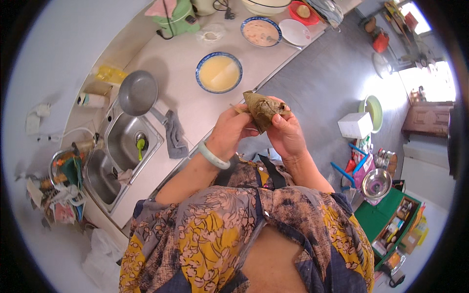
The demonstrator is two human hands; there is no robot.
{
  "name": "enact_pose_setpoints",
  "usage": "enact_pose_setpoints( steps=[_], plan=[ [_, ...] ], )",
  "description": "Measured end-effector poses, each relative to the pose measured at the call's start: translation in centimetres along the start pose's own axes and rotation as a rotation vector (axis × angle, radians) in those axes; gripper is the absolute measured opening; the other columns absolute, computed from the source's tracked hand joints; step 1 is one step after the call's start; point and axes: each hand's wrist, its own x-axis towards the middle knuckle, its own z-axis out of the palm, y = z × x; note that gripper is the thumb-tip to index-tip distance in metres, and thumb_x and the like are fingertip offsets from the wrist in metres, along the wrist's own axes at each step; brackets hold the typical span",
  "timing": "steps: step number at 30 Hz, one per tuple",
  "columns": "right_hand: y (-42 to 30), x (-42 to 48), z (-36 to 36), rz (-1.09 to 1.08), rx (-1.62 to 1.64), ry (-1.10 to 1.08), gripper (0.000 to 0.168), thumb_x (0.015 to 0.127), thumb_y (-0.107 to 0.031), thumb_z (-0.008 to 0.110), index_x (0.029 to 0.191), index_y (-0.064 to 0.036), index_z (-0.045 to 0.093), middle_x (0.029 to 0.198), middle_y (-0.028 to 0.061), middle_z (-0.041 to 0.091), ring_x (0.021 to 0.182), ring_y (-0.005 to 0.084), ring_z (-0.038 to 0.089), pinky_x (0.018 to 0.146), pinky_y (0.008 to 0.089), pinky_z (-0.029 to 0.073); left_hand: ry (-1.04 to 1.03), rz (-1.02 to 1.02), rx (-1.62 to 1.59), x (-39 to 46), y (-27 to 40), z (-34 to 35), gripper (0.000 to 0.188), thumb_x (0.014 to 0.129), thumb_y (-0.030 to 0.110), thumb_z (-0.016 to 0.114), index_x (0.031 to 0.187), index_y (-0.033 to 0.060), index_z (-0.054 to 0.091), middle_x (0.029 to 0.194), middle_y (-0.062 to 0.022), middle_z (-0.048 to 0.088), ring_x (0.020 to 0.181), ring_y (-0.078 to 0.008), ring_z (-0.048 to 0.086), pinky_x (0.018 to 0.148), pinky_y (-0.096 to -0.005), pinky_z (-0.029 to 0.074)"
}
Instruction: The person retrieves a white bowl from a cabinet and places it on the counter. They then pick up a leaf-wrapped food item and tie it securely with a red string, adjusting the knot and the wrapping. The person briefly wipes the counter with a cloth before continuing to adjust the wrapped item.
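A leaf-wrapped dumpling (264, 109), brownish green and pointed at one end, is held up in front of my body beside the counter's front edge. My left hand (234, 124) grips it from the left, the thumb along its side; a pale bangle circles that wrist. On the other side my right hand (287, 128) holds it with the thumb pressed on the leaf near a folded end. The fingers behind the dumpling are partly hidden. Beyond my hands, a blue-rimmed bowl (219, 72) of pale yellow liquid rests on the counter (183, 91).
Further back stand a blue-rimmed bowl of pinkish mixture (261, 31) with a spoon, a white plate (295, 32) and a red bowl (303, 13). A grey frying pan (138, 92) sits by the double sink (128, 139), its handle near a grey cloth (176, 135). Grey floor (311, 73) lies right.
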Motion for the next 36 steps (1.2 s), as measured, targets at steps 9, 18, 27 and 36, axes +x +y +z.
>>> enact_pose_setpoints(
  steps=[9, 18, 27, 36],
  plan=[
    [-6.7, 3.5, -3.4, -0.004, -0.123, 0.013, 0.069, 0.079, -0.020, 0.071, 0.137, -0.005, 0.036, 0.128, 0.0107, 0.049, 0.116, 0.0228, 0.049, 0.092, 0.0416, 0.045, 0.103, 0.296, 0.448, 6.6, 1.0, 3.1, 0.016, 0.091, 0.007, 0.054, 0.104, 0.0004, 0.059, 0.088, -0.0039, 0.063, 0.075, -0.0092, 0.058, 0.064, -0.0235, 0.049],
    [-16.8, 7.9, -10.3, 0.160, -0.155, -0.155, 0.084, 0.076, -0.040, 0.073, 0.140, -0.006, 0.031, 0.131, 0.0120, 0.047, 0.119, 0.0269, 0.049, 0.088, 0.0468, 0.048, 0.251, 0.597, 0.863, 12.8, 2.5, 12.0, 0.011, 0.089, 0.004, 0.055, 0.095, -0.0020, 0.060, 0.077, -0.0016, 0.060, 0.067, -0.0045, 0.053, 0.061, -0.0198, 0.044],
    [-24.0, 11.1, -16.2, 0.241, -0.155, -0.135, 0.077, 0.079, -0.048, 0.068, 0.134, -0.002, 0.040, 0.128, 0.0111, 0.050, 0.115, 0.0247, 0.052, 0.090, 0.0462, 0.047, 0.278, 0.638, 0.580, 17.7, 2.3, 18.7, 0.012, 0.092, 0.000, 0.050, 0.101, -0.0023, 0.057, 0.095, -0.0066, 0.064, 0.082, -0.0089, 0.059, 0.072, -0.0226, 0.050],
    [-26.7, 14.2, -17.6, 0.329, -0.254, -0.185, 0.060, 0.082, -0.033, 0.068, 0.128, -0.001, 0.047, 0.116, 0.0081, 0.057, 0.107, 0.0195, 0.055, 0.086, 0.0357, 0.049, 0.292, 0.561, 0.540, 21.5, 4.5, 20.9, 0.012, 0.093, 0.003, 0.051, 0.102, -0.0014, 0.058, 0.099, -0.0082, 0.064, 0.085, -0.0125, 0.061, 0.075, -0.0271, 0.054]
  ],
)
